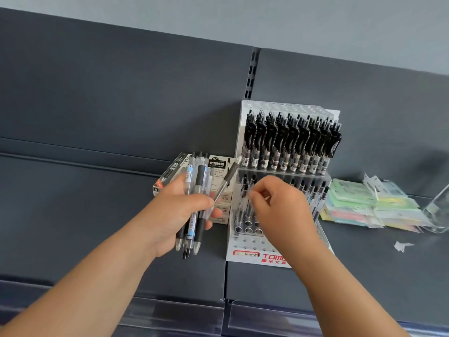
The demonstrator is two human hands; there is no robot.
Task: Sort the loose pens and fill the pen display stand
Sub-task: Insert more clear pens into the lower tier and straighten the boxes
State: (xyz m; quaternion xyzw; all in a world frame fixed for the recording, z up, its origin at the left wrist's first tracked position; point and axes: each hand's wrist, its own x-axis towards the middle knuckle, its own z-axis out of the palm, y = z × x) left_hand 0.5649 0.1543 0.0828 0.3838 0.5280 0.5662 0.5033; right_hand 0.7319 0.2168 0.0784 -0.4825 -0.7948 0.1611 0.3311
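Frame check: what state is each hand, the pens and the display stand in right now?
Display stand: upright on the shelf.
Upper tier: packed with black pens.
Lower tier: partly filled, front holes empty.
Left hand: grips a bundle of loose pens.
Right hand: fingers curled over the lower tier; pinch unclear.
Pen boxes: stacked left of the stand.

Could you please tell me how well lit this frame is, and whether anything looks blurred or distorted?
Head view: light is soft and even, shadows faint; the shelf edges tilt and bow slightly from the wide lens; the right hand is slightly smeared, while the pens in the left hand look fairly sharp.
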